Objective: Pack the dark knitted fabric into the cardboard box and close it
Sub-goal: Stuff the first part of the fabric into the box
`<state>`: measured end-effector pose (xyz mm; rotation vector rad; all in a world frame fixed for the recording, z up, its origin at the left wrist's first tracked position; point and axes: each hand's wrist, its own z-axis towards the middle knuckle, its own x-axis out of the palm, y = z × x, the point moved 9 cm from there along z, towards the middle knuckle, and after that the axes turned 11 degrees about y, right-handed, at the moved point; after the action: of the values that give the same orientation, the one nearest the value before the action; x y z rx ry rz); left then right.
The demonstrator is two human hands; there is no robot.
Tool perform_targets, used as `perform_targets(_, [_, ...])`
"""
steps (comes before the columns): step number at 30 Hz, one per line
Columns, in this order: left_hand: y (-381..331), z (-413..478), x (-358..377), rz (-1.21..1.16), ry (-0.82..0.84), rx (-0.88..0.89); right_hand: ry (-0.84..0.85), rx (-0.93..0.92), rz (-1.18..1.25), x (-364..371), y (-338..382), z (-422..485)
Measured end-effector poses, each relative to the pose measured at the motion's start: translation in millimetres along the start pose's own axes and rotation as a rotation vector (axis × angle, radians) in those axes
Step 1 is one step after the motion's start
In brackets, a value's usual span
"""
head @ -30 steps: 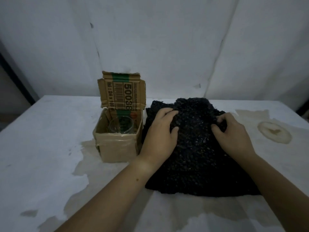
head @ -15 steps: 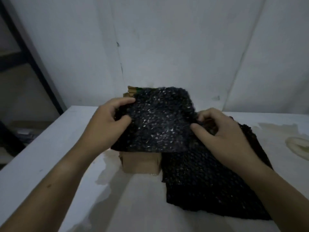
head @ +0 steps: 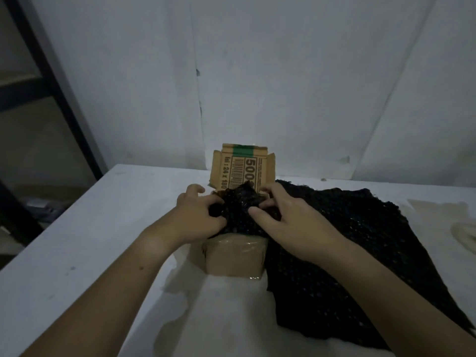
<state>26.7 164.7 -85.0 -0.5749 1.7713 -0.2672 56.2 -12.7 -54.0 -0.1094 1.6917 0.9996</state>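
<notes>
**Fabric bunched at the box mouth**

The dark knitted fabric (head: pixel 360 240) has one bunched end over the open cardboard box (head: pixel 234 258). The rest sprawls across the table (head: pixel 90 240) to the right, well outside. This looks like the stuffing step, and early in it. The next move calls for feeding that trailing bulk in fold by fold, then bringing the upright printed lid flap (head: pixel 242 167) down.

The left hand (head: pixel 198 220) sits at the box's left rim, fingers curled, grip clamped on the bunch. The right hand (head: pixel 291 222) has its fingers hooked over the far side and thumb on the near side, grip closed on the fabric too. Both forearms reach forward and converge on the box.
</notes>
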Motion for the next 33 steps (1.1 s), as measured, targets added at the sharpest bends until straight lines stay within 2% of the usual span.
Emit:
perform_targets(4, [-8,0,4,0.002,0.052,0.038,0.093,-0.022,-0.115,7,8,7])
perform_targets(8, [-14,-2,4,0.161,0.121,-0.049,0.150,-0.009,-0.130,5,8,12])
perform_targets(12, [-18,0,10,0.297,0.251,-0.129,0.151,-0.035,-0.195,2,19,10])
perform_targets(14, [-20,-2,15,0.347,0.333,-0.161,0.202,-0.042,-0.215,4,27,5])
perform_targets(16, [-25,-6,21,0.382,0.413,-0.170,0.275,-0.036,-0.291,8,32,2])
perform_targets(18, [-29,-8,23,0.388,0.427,-0.159,0.274,-0.051,-0.416,8,37,3])
perform_targets(22, [-21,-8,19,0.356,0.331,-0.160,0.144,-0.106,-0.509,2,42,16])
perform_targets(25, [-13,-5,4,0.289,0.137,-0.082,-0.032,-0.073,-0.313,-14,32,18])
perform_targets(27, [-12,-6,-1,0.228,0.075,-0.004,-0.140,-0.073,-0.224,-21,27,17])
perform_targets(30, [-12,-6,1,0.198,0.069,0.035,-0.120,-0.082,-0.221,-13,27,19])
perform_targets(33, [-10,-2,3,0.195,0.057,0.047,0.015,-0.044,-0.461,4,28,23])
